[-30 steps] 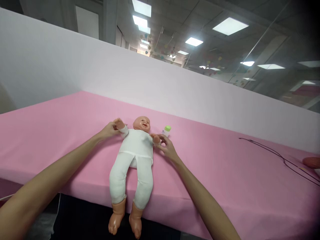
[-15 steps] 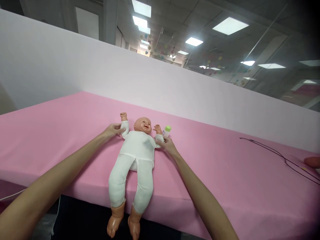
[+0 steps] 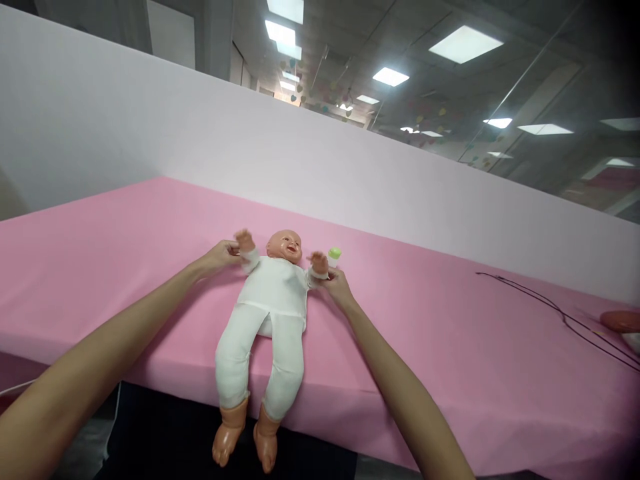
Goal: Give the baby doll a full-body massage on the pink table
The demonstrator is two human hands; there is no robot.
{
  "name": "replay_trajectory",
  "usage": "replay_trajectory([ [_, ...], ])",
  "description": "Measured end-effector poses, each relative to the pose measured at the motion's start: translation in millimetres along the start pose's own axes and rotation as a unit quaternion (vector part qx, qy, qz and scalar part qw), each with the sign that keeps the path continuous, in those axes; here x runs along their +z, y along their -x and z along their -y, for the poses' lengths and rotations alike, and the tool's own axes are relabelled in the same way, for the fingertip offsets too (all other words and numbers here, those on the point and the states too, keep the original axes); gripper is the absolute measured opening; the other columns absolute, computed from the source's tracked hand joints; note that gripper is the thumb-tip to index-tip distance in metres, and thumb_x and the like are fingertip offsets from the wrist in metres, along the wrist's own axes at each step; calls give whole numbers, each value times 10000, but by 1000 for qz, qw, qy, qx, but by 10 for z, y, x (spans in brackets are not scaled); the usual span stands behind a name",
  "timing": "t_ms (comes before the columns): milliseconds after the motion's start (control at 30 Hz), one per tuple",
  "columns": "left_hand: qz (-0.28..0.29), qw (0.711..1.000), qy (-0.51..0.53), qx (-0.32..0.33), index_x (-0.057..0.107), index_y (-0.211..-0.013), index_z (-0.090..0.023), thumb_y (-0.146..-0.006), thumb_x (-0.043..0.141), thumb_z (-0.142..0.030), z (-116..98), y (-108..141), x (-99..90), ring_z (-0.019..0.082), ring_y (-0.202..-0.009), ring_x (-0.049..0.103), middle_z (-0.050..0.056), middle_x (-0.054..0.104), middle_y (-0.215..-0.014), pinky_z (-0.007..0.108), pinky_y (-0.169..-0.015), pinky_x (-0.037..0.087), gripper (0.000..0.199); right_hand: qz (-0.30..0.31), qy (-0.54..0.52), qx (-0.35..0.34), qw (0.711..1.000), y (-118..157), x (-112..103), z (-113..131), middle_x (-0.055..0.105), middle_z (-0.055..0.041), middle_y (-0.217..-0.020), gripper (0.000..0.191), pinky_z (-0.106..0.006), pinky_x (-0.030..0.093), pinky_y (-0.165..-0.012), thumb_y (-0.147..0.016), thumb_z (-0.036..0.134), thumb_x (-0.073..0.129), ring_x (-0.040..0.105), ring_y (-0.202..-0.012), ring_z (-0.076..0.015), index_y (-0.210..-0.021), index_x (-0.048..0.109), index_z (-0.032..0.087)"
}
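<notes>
A baby doll (image 3: 273,287) in a white top and trousers lies on its back on the pink padded surface (image 3: 425,320), its bare feet hanging over the front edge. My left hand (image 3: 220,257) is at the doll's arm on the left, closed about the sleeve, with the fingertips hidden behind it. On the other side, my right hand (image 3: 338,287) grips the doll's other sleeve near the wrist; part of the fingers is covered by the doll's arm. Just beyond that hand stands a small bottle with a green cap (image 3: 335,253).
Behind the surface runs a low white wall (image 3: 320,160). Dark thin cords (image 3: 530,291) lie at the right, leading toward a partly seen brownish object (image 3: 620,321) at the frame's edge.
Both doll arms have tipped forward toward me, and the doll's hands are blurred. My hands moved with them only slightly. The doll's body stays in place.
</notes>
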State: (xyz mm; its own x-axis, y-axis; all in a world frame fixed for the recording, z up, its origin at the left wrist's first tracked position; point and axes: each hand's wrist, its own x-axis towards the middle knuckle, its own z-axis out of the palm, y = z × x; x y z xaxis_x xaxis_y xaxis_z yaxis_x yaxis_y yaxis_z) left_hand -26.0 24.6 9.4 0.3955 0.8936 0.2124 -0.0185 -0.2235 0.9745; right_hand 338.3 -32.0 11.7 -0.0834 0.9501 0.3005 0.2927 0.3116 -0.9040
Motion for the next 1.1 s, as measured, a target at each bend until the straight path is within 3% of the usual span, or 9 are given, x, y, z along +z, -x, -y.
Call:
replay_trajectory([
  [133, -48, 996, 37, -65, 761, -831, -142, -645, 912, -631, 136, -198, 145, 212, -720, 670, 92, 760, -809, 339, -715, 505, 544, -41, 5, 71, 997, -198, 125, -82, 711, -48, -748, 453, -369, 530, -703, -698, 618, 860, 637, -741, -230, -740, 695, 198],
  [233, -84, 988, 29, -122, 704, -696, -133, -598, 907, -681, 248, -266, 204, 175, -555, 577, 76, 678, -625, 330, -603, 443, 593, -28, -4, 103, 994, -224, 163, -168, 723, -78, -756, 482, -372, 533, -691, -719, 659, 847, 663, -752, -245, -708, 689, 204],
  [300, -81, 989, 36, -120, 722, -727, -121, -616, 901, -673, 264, -235, 180, 182, -562, 590, 93, 692, -648, 336, -609, 453, 591, -15, -18, 112, 993, -191, 134, -189, 730, -77, -767, 478, -372, 540, -703, -712, 653, 862, 672, -762, -243, -721, 703, 202],
  [467, 52, 997, 52, -35, 817, -948, -163, -647, 941, -394, 123, -19, -49, 276, -917, 724, 135, 784, -1025, 380, -837, 546, 399, 83, -40, 60, 994, -28, -76, -77, 782, -82, -971, 361, -426, 569, -852, -726, 491, 907, 707, -902, -260, -918, 806, 202],
  [600, 158, 985, -63, -17, 847, -737, -244, -613, 846, -222, 69, 84, -170, 335, -1157, 678, 114, 763, -1186, 375, -928, 546, 127, 194, -9, -2, 981, 83, -190, -26, 753, -83, -1241, 307, -485, 515, -1061, -709, 340, 896, 654, -1222, -319, -1006, 860, 275],
  [667, 167, 981, -96, -20, 833, -661, -255, -605, 812, -222, 81, 103, -179, 343, -1175, 668, 120, 764, -1158, 377, -936, 547, 69, 226, -7, -8, 974, 122, -200, -44, 738, -77, -1258, 278, -475, 513, -1070, -692, 284, 873, 642, -1252, -316, -971, 870, 291],
  [800, 127, 990, -60, -16, 846, -735, -224, -568, 890, -278, 69, 100, -149, 344, -1116, 691, 143, 780, -1111, 397, -931, 544, 181, 205, -11, -2, 979, 133, -182, -46, 753, -78, -1227, 288, -476, 515, -1060, -684, 261, 861, 659, -1224, -313, -971, 870, 285],
  [933, 58, 998, -7, -10, 829, -945, -187, -667, 915, -460, 15, 3, -60, 277, -906, 705, 115, 790, -990, 372, -827, 534, 399, 113, -30, 28, 993, 38, -111, 2, 789, -81, -1126, 318, -469, 544, -995, -707, 351, 905, 704, -1087, -301, -998, 840, 240],
  [1100, -51, 993, 5, -104, 743, -763, -153, -661, 888, -624, 138, -222, 127, 157, -575, 557, 61, 709, -698, 299, -597, 412, 502, 36, -59, 97, 993, -88, 64, -96, 770, -64, -855, 416, -364, 559, -752, -723, 552, 895, 696, -781, -226, -859, 782, 176],
])
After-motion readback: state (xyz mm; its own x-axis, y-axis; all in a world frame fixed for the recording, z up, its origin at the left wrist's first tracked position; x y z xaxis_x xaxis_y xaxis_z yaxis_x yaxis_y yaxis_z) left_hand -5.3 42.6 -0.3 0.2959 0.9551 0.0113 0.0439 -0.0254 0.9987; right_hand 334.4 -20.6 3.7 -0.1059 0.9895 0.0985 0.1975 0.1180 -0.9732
